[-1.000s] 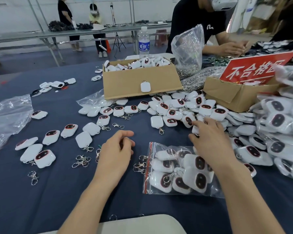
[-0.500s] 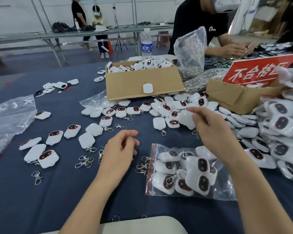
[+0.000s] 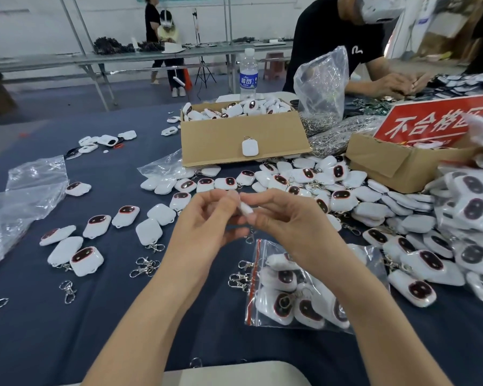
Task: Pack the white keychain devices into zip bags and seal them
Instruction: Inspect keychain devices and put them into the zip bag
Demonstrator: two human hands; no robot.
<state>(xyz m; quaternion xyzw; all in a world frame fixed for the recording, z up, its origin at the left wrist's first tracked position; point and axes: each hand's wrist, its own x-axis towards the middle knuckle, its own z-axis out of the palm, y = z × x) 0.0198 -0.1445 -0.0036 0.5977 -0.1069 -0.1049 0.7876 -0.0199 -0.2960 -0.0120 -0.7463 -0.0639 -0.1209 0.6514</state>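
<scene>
Just above the half-filled zip bag (image 3: 374, 260) lying on the worktop (image 3: 123, 316), the right hand (image 3: 290, 227) pinches one white keychain device (image 3: 246, 210). The left hand (image 3: 207, 227), fingers curled, grips the same device from the other side, its clasp dangling toward the bag.

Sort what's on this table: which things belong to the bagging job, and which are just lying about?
In the job: white keychain device held between left hand and right hand; zip bag, part filled; pile of devices.
Lying about: water bottle; red sign; loose metal clasps; crumpled clear plastic.
</scene>
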